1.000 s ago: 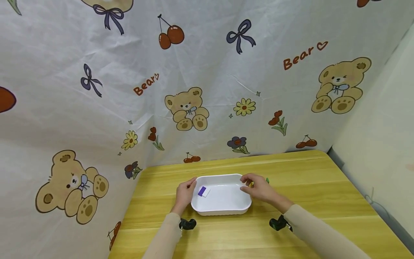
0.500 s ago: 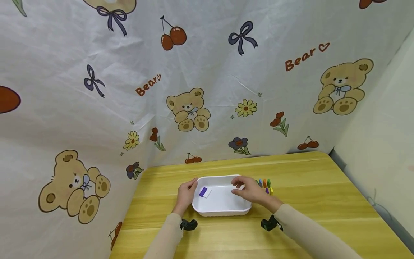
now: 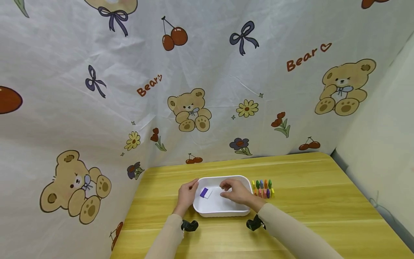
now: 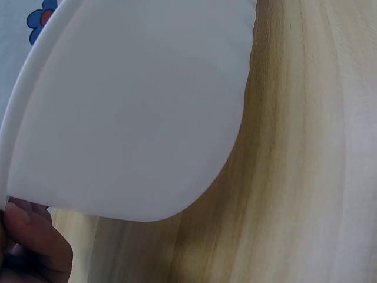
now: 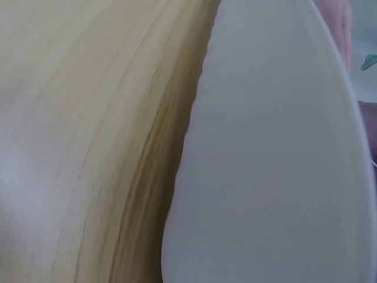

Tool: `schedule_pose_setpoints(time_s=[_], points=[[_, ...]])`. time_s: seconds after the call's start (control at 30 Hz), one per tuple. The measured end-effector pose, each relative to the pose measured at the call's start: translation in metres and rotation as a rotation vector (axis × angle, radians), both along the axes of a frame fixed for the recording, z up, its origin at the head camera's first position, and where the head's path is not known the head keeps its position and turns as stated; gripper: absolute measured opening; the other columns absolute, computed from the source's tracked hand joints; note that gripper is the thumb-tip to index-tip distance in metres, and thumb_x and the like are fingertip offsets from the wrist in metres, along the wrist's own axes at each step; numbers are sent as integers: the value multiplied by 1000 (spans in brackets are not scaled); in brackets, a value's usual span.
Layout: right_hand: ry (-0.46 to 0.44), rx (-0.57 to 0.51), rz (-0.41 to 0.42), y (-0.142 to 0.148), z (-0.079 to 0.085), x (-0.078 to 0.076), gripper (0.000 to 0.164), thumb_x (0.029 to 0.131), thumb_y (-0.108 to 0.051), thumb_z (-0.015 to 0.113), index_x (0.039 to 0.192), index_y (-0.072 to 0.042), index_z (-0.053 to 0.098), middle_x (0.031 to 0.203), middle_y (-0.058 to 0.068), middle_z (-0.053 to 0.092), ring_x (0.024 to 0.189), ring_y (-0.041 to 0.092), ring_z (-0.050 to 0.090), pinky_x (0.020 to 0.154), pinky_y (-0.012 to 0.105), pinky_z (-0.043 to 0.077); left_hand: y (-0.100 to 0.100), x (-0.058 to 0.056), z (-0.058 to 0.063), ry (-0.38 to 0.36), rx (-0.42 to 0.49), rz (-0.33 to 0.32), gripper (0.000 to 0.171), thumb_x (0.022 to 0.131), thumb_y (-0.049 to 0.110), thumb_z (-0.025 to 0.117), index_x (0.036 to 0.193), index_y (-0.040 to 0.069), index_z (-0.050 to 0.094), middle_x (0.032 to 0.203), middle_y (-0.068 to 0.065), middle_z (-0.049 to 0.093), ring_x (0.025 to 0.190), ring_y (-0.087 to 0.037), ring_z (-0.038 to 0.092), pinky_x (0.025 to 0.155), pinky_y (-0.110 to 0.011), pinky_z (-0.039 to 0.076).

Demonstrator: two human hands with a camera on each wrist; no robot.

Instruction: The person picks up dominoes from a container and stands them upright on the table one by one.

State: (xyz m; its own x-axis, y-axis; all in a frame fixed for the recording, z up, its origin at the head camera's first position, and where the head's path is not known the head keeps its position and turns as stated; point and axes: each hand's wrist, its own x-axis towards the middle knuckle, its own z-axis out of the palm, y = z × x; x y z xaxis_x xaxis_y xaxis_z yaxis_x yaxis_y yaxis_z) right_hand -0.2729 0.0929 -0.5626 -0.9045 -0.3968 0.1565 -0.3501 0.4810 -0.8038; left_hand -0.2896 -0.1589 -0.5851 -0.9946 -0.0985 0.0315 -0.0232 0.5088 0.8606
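Observation:
A white plastic tray (image 3: pixel 223 213) rests on the table in the head view. My left hand (image 3: pixel 187 194) pinches its left rim between thumb and fingers; the left wrist view shows fingertips (image 4: pixel 38 236) at the tray's edge (image 4: pixel 129 118). Inside, towards the left, lies a small purple-and-white piece (image 3: pixel 206 192) that looks like a sleeved eraser. Over the tray's right half hovers my right hand (image 3: pixel 237 191), its fingers bent loosely with a gap to the thumb and nothing visible between them. The tray's side wall (image 5: pixel 271 147) mostly hides that hand in the right wrist view.
Several small coloured blocks (image 3: pixel 264 193) stand in two rows just right of the tray. The wooden table (image 3: pixel 307 201) reaches to a bear-print cloth (image 3: pixel 207 147) at the back and a pale wall (image 3: pixel 381 144) on the right.
My right hand has moved left from the tray's right rim to above its inside, uncovering the coloured blocks. The left hand stays on the rim, and the purple-and-white piece lies in place.

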Motion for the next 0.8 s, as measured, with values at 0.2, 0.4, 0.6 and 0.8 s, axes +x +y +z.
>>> schedule_pose_setpoints(time_s=[0.2,0.4,0.6,0.8], points=[[-74,8,-12,-19,-13,-10,27,88,-8,79,112,0,70,108,15,71,98,24,65,84,35,57,-2,-1,-1,-14,15,-3,34,106,30,59,136,18,70,139,-7,68,131,-27,62,104,-43,57],[-54,46,-10,-33,-23,-17,24,86,-9,81,108,-3,72,105,7,72,97,20,65,86,34,57,-2,0,-3,-23,15,-4,34,107,31,58,136,17,69,140,-7,67,132,-28,61,106,-44,56],[-17,88,14,-44,-32,-21,24,86,-8,82,108,-5,73,105,4,73,94,16,62,85,32,56,-1,0,-5,-22,7,-3,34,107,31,58,137,17,69,141,-9,66,132,-29,62,105,-44,56],[-14,133,41,-53,-34,-23,29,88,-7,80,116,-3,72,117,10,73,104,25,65,93,41,57,-3,-2,-6,-16,23,-12,34,107,31,58,136,18,69,141,-8,66,133,-29,61,107,-45,55]])
